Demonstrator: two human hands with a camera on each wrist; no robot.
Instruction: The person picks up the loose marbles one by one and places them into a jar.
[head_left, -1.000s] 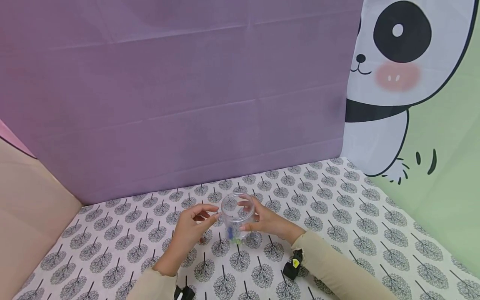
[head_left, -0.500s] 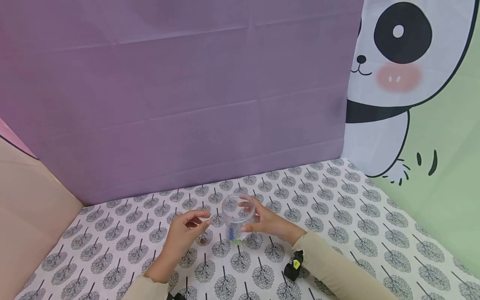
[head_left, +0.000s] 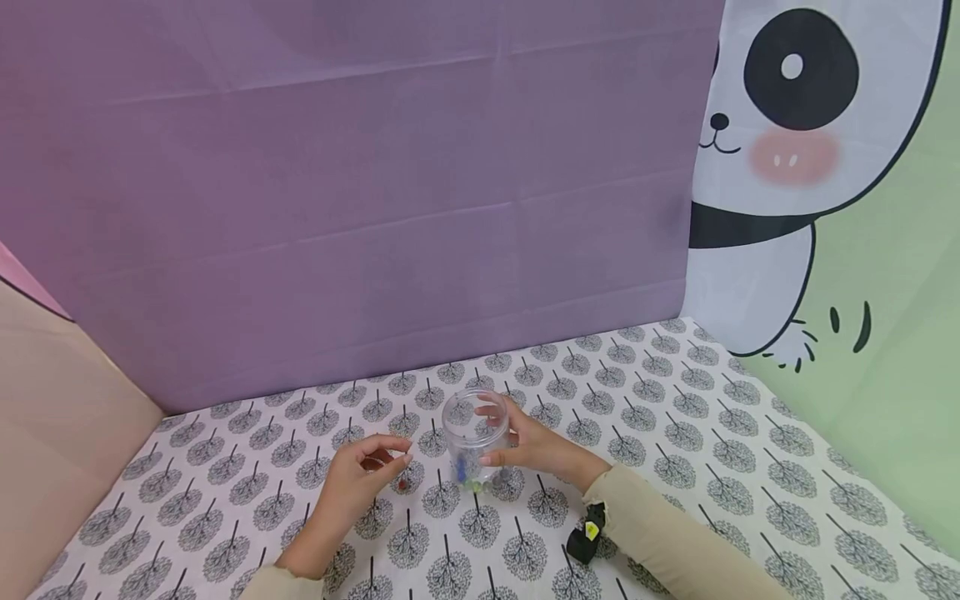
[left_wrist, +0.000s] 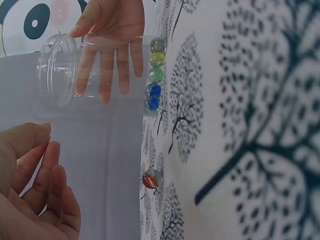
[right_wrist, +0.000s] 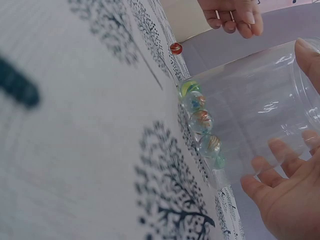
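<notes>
A clear plastic jar (head_left: 459, 450) stands upright on the cloth, with several glass marbles (left_wrist: 156, 75) along its bottom, among them blue, green and yellow ones. My right hand (head_left: 536, 442) holds the jar from the right, thumb on the near side and fingers round the far side. To the jar's left, my left hand (head_left: 360, 475) is over the cloth with its fingers loosely bent. Its thumb and index fingertips are close together, and nothing shows between them. Near those fingertips a single red and white marble (left_wrist: 152, 178) lies on the cloth, outside the jar.
A white tablecloth (head_left: 660, 500) printed with dark trees covers the table. Behind it hangs a purple curtain (head_left: 375, 208). A green wall with a panda picture (head_left: 795, 167) is at the right, and a beige panel (head_left: 67, 417) borders the left.
My left hand has moved left and a little toward me, away from the jar, uncovering the red marble. The right hand and the jar have stayed in place.
</notes>
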